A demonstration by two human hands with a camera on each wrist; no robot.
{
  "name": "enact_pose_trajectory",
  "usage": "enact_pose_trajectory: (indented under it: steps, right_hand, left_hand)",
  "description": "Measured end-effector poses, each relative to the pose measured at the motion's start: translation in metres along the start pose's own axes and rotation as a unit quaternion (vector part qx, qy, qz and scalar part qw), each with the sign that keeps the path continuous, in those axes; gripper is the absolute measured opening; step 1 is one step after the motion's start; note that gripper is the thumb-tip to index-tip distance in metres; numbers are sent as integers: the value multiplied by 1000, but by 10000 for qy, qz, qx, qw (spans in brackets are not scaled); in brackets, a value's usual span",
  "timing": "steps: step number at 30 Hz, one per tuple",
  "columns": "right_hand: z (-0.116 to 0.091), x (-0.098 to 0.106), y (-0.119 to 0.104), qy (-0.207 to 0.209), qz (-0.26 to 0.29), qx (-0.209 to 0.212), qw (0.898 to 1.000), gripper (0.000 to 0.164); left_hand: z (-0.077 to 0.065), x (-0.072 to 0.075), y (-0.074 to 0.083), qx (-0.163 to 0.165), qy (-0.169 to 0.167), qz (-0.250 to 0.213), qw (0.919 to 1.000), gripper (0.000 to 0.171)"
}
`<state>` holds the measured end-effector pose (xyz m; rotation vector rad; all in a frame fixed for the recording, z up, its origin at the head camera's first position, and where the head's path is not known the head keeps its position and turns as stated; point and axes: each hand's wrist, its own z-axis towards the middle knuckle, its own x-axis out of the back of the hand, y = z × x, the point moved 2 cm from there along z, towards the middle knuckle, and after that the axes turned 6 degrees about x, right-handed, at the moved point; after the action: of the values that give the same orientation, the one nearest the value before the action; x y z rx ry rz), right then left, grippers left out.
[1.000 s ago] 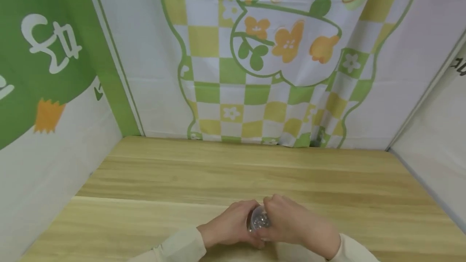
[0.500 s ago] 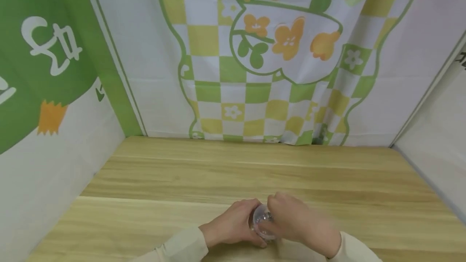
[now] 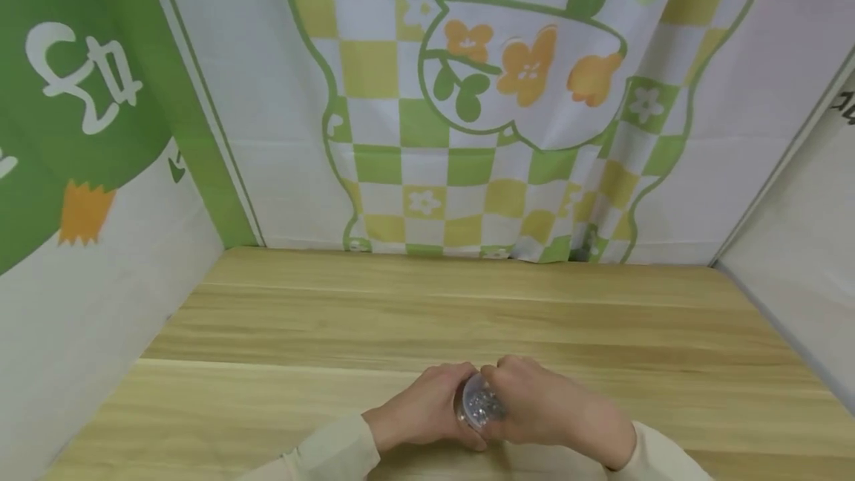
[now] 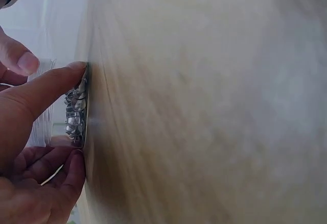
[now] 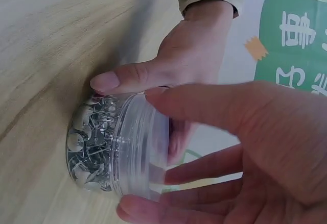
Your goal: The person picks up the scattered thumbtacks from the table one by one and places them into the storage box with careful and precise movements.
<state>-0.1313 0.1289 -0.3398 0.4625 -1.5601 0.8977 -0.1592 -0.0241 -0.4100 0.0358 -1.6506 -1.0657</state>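
Note:
A small clear plastic jar (image 5: 92,142) of silvery thumbtacks stands upright, its base right at the table top. Its translucent ribbed lid (image 5: 140,147) sits on top. My left hand (image 3: 424,407) grips the jar's body from the left, thumb and fingers curled round the lower part near the table. From the right and above, my right hand (image 3: 537,407) holds the lid, thumb on one side and fingertips on the other. In the head view the right hand hides part of the lid, while the tacks show through it.
The wooden table (image 3: 334,318) stretches out ahead of both hands. A checked curtain (image 3: 427,169) hangs along its back edge, with a green and white cloth (image 3: 133,169) on the left and a pale cloth (image 3: 808,243) on the right.
My right hand shifted slightly right on the lid half a second ago, uncovering more of it, and is now back closer over it. The left hand keeps its hold on the jar.

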Motion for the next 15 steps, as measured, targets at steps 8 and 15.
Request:
enact_pose_trajectory:
  steps: [8, 15]
  right_hand:
    - [-1, -7, 3, 393, -406, -113, 9983, 37]
    - [-30, -10, 37, 1177, -264, -981, 9878, 66]
  left_hand:
    - [0, 3, -4, -81, -95, 101, 9999, 72]
    - [-46, 48, -31, 178, 239, 854, 9959, 98]
